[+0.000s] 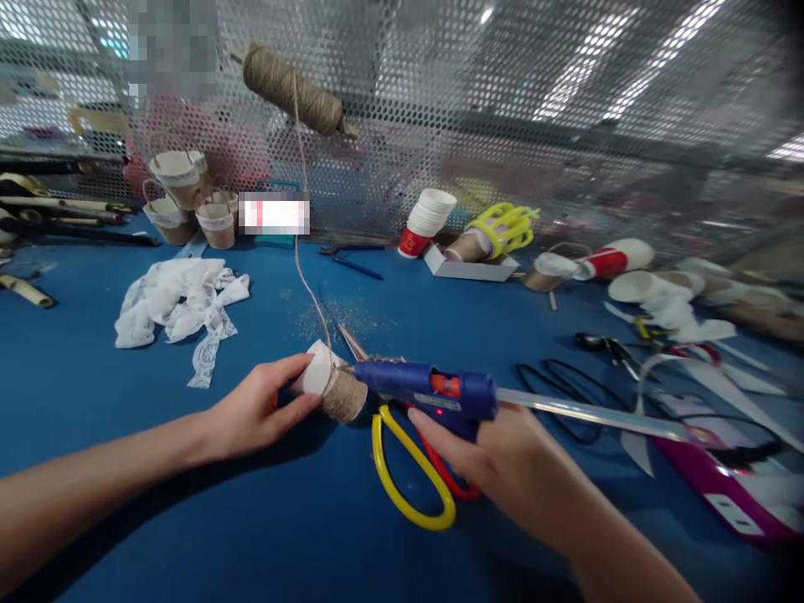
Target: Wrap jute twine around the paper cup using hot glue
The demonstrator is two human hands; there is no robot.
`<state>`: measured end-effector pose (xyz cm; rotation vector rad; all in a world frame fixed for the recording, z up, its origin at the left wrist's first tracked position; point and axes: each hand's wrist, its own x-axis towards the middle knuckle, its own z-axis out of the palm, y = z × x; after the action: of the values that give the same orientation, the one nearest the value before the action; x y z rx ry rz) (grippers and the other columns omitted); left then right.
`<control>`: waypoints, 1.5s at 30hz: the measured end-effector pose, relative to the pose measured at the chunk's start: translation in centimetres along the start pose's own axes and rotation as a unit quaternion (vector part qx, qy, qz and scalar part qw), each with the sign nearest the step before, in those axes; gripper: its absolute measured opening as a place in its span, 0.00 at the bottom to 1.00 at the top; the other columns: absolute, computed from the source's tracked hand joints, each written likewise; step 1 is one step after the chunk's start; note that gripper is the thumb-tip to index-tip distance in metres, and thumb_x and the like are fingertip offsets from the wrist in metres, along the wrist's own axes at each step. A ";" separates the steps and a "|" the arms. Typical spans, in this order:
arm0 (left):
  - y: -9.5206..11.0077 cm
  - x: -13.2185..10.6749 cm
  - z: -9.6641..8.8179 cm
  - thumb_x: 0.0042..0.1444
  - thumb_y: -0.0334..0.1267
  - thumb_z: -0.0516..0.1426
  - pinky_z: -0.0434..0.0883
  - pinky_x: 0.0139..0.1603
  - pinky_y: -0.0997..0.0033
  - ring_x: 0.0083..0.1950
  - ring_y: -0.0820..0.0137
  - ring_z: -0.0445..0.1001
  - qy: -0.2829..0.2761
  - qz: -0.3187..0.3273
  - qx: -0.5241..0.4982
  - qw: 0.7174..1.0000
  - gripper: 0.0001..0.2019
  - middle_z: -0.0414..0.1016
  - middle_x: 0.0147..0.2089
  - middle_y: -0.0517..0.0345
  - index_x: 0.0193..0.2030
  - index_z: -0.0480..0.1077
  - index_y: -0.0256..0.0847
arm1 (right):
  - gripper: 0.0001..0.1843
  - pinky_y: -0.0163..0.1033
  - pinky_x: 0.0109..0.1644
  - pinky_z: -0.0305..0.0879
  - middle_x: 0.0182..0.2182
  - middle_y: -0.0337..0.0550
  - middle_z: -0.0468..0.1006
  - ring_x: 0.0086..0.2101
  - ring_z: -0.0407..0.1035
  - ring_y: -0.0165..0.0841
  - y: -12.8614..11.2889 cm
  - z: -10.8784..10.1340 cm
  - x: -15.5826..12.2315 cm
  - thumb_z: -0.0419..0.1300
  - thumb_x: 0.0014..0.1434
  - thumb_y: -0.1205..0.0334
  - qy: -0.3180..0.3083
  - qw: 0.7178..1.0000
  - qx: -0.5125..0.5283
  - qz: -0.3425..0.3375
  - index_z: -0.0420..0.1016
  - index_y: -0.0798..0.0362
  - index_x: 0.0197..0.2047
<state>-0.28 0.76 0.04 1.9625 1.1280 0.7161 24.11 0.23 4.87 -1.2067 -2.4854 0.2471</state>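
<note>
My left hand (264, 402) pinches a small paper cup (342, 394) between thumb and fingers, gripping its bare white part. The cup lies tilted on its side, a little left of centre above the blue counter (282, 519), its other part covered in brown twine. My right hand (502, 452) is closed around the handle of a blue glue gun (408, 383), which reaches the cup from three o'clock. A red light glows on its body and a clear glue stick (584, 410) juts from its back. The nozzle is right at the edge of the twine; I cannot tell whether it touches. The two hands are apart.

Taking the cup as the clock's centre, scissors (382, 461) with yellow and red handles lie at four o'clock, partly beneath the gun. A strand runs to the cup from a spool of twine (292, 90) just short of twelve, in front of a perforated metal screen (389, 84). I see crumpled white lace (169, 293) at ten, stacked little baskets (179, 180) between ten and eleven, pliers (358, 267) just past twelve, and nested paper cups (430, 213) at one.
</note>
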 end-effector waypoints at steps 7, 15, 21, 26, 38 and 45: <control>0.1 0.2 0.3 0.56 0.36 0.49 0.68 0.43 0.67 0.43 0.64 0.70 0.008 0.011 -0.004 1.000 0.12 0.73 0.40 0.51 0.45 0.64 0.34 | 0.10 0.35 0.26 0.66 0.21 0.41 0.75 0.23 0.69 0.32 -0.7 -0.1 1.4 0.51 0.54 0.62 0.000 0.992 0.073 0.108 0.73 0.53 0.31; 0.3 0.4 0.2 0.53 0.33 0.50 0.67 0.45 0.67 0.43 0.64 0.70 0.017 0.012 -0.002 1.000 0.10 0.73 0.37 0.52 0.42 0.65 0.33 | 0.17 0.34 0.26 0.62 0.09 0.32 0.61 0.14 0.59 0.26 -0.2 -0.5 1.9 0.51 0.55 0.56 -0.070 0.938 0.266 0.213 0.65 0.54 0.19; 0.3 0.5 0.2 0.54 0.34 0.50 0.67 0.42 0.68 0.41 0.65 0.70 0.026 0.015 0.006 1.000 0.14 0.73 0.42 0.51 0.46 0.65 0.33 | 0.15 0.34 0.28 0.62 0.21 0.38 0.70 0.22 0.64 0.27 2.5 0.3 3.6 0.58 0.49 0.53 0.024 0.883 0.365 0.294 0.68 0.58 0.31; -0.2 0.5 0.3 0.54 0.34 0.50 0.67 0.43 0.66 0.42 0.64 0.70 0.026 0.027 0.003 0.999 0.14 0.73 0.43 0.49 0.47 0.64 0.32 | 0.15 0.32 0.24 0.60 0.18 0.36 0.65 0.19 0.61 0.25 5.4 1.8 5.9 0.55 0.52 0.52 0.059 0.893 0.282 0.345 0.65 0.56 0.27; 0.1 0.6 0.3 0.52 0.32 0.50 0.67 0.45 0.66 0.42 0.64 0.70 0.032 0.034 -0.012 0.999 0.13 0.73 0.43 0.49 0.45 0.66 0.34 | 0.15 0.43 0.36 0.60 0.26 0.57 0.73 0.34 0.69 0.46 7.7 4.1 9.8 0.55 0.52 0.55 0.030 0.937 0.028 0.346 0.70 0.59 0.22; 0.0 0.4 0.2 0.54 0.34 0.50 0.67 0.44 0.67 0.42 0.64 0.70 0.026 0.036 -0.007 0.999 0.13 0.73 0.41 0.50 0.46 0.65 0.33 | 0.15 0.42 0.45 0.57 0.36 0.53 0.73 0.42 0.65 0.41 3.5 3.5 9.0 0.51 0.56 0.56 0.032 0.970 0.007 0.239 0.73 0.57 0.31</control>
<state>0.08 1.07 0.00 1.9922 1.0843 0.8153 20.17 9.52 2.83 -1.7651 -2.1006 0.3405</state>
